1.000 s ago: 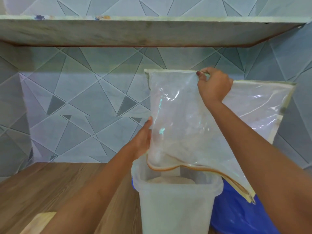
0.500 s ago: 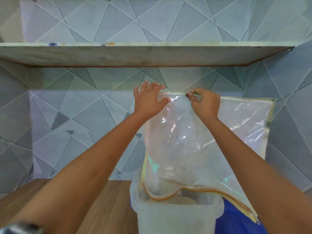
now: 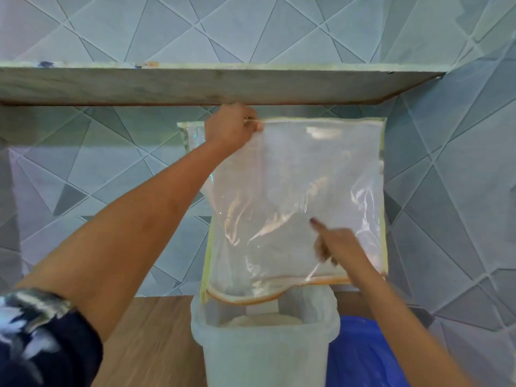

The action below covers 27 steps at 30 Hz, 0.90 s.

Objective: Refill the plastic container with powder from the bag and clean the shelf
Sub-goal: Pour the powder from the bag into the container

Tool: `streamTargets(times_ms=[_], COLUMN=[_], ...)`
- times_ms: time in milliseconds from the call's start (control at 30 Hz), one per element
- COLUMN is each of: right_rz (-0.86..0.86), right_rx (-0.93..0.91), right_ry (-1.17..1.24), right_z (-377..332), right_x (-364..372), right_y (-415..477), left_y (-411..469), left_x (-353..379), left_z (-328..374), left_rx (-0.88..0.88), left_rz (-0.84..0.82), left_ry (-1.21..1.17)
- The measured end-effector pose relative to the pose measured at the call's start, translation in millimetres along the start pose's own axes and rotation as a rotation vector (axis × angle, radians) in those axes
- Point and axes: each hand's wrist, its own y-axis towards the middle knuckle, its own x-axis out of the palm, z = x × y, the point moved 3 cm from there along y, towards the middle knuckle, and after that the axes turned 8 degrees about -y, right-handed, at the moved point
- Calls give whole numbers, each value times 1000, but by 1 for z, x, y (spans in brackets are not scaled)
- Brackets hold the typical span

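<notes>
The bag (image 3: 296, 196), thin, limp and seemingly near-empty, was held inverted over the plastic container (image 3: 265, 350), its top edge pinched in the left hand (image 3: 231, 129). The right hand (image 3: 332, 244), loose, was tapping its slick face. Powder (image 3: 265, 321) was heaped inside. Below lay a wooden counter (image 3: 156, 344); a shelf (image 3: 195, 85) hung close overhead.

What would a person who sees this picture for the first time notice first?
The large clear plastic bag with the orange zipper edge dominates the centre, held upside down over the white translucent plastic container with pale powder inside. The left hand grips the bag's upper edge just beneath the grey stone shelf, while the right hand points a finger at its front.
</notes>
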Motion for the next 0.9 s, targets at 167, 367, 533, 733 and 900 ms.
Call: streamTargets(times_ms=[167,367,533,733,900], right_rz=[-519,-399,-99,237,445], right_rx=[418,443,251,129,-31], right_ry=[68,759,1000,838,519], right_z=[49,51,32,11,-16], right_x=[43,74,81,80,83], right_y=[-9,29,46,68,64], left_y=[2,-2,-5,-39,-82], left_x=[-12,-25,-42,-50,-56], left_z=[-3,-27,-70,-118,-152], left_rx=[-32,-97,-249,-445,-553], left_rz=[92,135,202,303,431], left_ry=[-55,-176,-299,-312,-268])
